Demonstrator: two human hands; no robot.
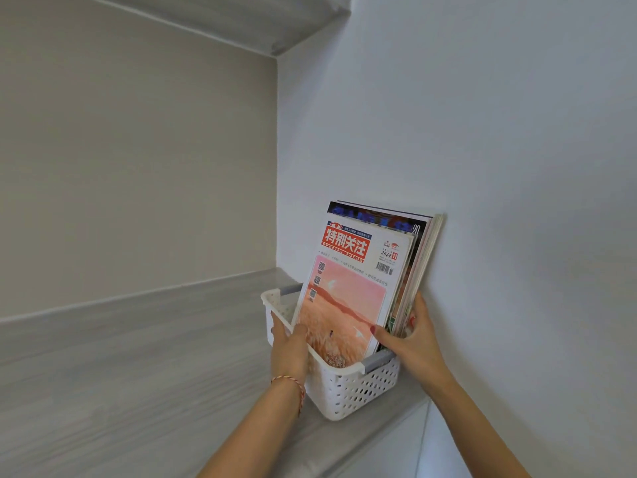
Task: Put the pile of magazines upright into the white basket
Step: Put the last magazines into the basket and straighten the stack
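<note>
A white perforated basket [348, 388] with grey handles stands on a pale wooden shelf, against the white wall at the right. The pile of magazines [358, 281] stands upright in it and leans back toward the wall; the front cover is white with a red title and a pink picture. My left hand [287, 343] grips the basket's left rim, with its thumb on the front cover. My right hand [410, 334] holds the right edge of the magazines, fingers behind them and thumb in front.
The grey wood-grain shelf [138, 367] stretches to the left of the basket and ends at a front edge [372, 439] just below it. A beige back panel [138, 167] rises behind, and another shelf [241, 19] runs overhead.
</note>
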